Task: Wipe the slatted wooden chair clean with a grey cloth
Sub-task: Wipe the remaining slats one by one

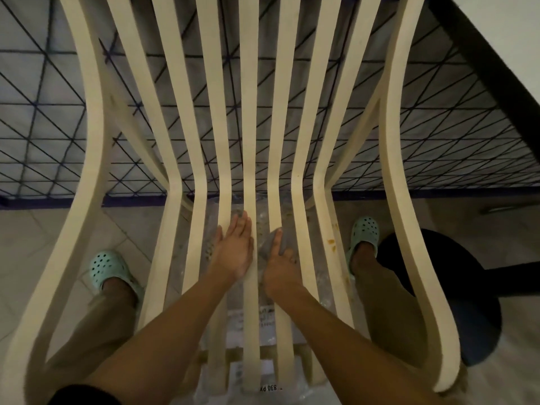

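Pale cream wood, matte and smooth, bent into long slats that pinch together at the seat fold and fan out above: that's the chair [250, 141], filling most of the view, w/ the person standing over it. Looks rigid and fairly heavy, so it shouldn't shift under wiping pressure, though thin slats prob. flex a bit; best braced by a flat palm on a slat next to the one being wiped. Left hand [235, 249] does just that, fingers straight and together, lying flat across two middle slats, holding nothing. Right hand [280, 271] is just beside it, index finger stretched out, the other fingers bent over the bunched grey cloth [270, 248], pressing it onto a slat right of centre. Cloth looks soft, limp, light; grips easily as a wad and should fold round slat edges and into gaps. Orange-brown stain [331, 242] sits on a slat further right, likely needs harder rubbing. Crinkly clear plastic wrap [264, 317] shows under the seat. Mint clogs [106, 268] stand on pale floor tiles either side; dark round stool [438, 287] at right.
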The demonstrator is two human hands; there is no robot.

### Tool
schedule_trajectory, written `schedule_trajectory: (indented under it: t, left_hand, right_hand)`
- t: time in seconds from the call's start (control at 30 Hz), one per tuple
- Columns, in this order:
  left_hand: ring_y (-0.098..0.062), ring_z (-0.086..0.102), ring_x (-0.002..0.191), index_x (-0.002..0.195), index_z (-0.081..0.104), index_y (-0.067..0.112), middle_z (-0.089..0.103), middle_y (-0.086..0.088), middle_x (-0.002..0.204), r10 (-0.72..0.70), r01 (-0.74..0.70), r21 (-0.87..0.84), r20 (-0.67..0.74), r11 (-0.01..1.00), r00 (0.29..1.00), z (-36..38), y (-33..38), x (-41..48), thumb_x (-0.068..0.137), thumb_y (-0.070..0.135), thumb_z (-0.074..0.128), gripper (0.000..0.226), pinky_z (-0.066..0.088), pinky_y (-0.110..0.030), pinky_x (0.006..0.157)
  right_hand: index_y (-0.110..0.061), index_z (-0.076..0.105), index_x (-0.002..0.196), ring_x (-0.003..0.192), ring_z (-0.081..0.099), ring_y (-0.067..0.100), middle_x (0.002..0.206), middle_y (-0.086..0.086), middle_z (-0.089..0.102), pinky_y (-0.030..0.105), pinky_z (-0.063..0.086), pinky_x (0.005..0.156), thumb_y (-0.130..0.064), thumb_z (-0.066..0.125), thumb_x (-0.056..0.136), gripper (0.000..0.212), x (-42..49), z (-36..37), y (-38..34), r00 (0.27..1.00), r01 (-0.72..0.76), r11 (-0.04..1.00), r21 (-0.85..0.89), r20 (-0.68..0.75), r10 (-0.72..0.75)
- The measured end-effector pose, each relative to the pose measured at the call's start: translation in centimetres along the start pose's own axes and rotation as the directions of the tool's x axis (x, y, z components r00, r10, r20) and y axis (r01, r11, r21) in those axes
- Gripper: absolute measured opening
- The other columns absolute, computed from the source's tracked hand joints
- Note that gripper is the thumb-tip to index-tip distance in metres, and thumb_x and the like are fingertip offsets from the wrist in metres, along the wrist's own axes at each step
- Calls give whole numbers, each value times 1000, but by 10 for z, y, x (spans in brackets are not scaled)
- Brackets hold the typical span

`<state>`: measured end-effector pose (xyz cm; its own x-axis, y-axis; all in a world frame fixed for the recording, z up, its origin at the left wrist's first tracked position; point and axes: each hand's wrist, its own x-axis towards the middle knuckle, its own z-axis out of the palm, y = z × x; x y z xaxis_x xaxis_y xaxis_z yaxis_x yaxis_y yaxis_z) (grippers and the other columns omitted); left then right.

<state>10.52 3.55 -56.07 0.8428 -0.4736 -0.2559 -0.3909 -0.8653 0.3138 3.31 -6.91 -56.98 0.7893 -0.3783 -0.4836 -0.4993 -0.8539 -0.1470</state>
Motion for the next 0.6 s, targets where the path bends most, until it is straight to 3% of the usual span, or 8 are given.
schedule_trajectory:
  t: [0.1,0.2,0.33,0.6]
  left_hand:
    - [-17,0,150,155,11,14,2,-1,164,16,-15,27,-20,1000,1000,0,-3,15,104,30,23,55,4,-48,121]
    - [-13,-12,149,156,1,16,-9,2,163,28,-28,109,8,994,1000,3,-8,30,105,31,14,55,-1,-45,121]
    - [-13,-9,149,155,3,16,-6,5,163,26,-25,71,-12,997,1000,3,-12,50,105,32,15,54,-1,-44,119]
    - [-13,-8,150,156,1,18,-8,6,163,-15,16,41,-8,999,1000,8,-14,71,105,34,16,55,-4,-45,119]
  right_hand:
    - [-11,-31,144,111,58,34,148,31,23,31,42,65,-20,49,94,94,24,-7,0,998,63,996,-66,-20,-65]
    - [-7,-25,146,97,64,31,149,36,19,30,46,66,-18,45,96,87,47,-19,-5,993,103,994,-47,-46,-105]
    - [-7,-27,146,114,58,38,153,35,4,37,51,79,-18,53,93,97,72,-33,-14,995,99,994,40,6,-99]
    - [-12,-22,149,121,50,43,153,34,10,44,48,93,-24,42,99,82,98,-46,-24,999,46,994,99,-8,-45]
